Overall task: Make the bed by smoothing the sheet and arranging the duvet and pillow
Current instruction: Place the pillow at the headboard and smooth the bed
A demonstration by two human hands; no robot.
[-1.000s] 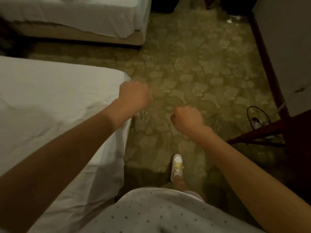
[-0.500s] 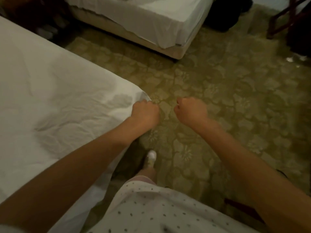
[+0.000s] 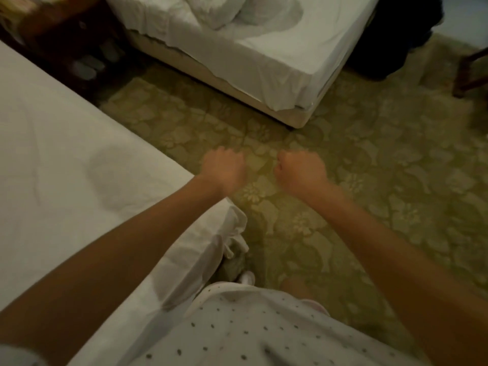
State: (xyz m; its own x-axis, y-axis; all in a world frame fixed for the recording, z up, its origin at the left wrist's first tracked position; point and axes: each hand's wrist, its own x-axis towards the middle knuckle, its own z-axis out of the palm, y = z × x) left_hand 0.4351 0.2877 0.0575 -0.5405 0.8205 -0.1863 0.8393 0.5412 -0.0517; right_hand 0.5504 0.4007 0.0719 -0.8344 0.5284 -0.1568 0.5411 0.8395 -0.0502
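Both fists out over floral carpet (image 3: pixel 383 180), centre frame: left hand (image 3: pixel 223 169) blurred, right hand (image 3: pixel 301 170), fingers curled tight, nothing in either. White sheet (image 3: pixel 79 167) covers near bed, left side, corner bunched lower centre. Pillow (image 3: pixel 219 9) on far bed (image 3: pixel 277 83), top.

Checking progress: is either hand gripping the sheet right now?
No, the left hand and right hand are empty curled fists over the carpet, clear of the sheet.

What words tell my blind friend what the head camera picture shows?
Two fists, left hand and right hand, hang empty over a flowery carpet, beside the corner of a white-sheeted bed. A second bed with rumpled bedding stands beyond.
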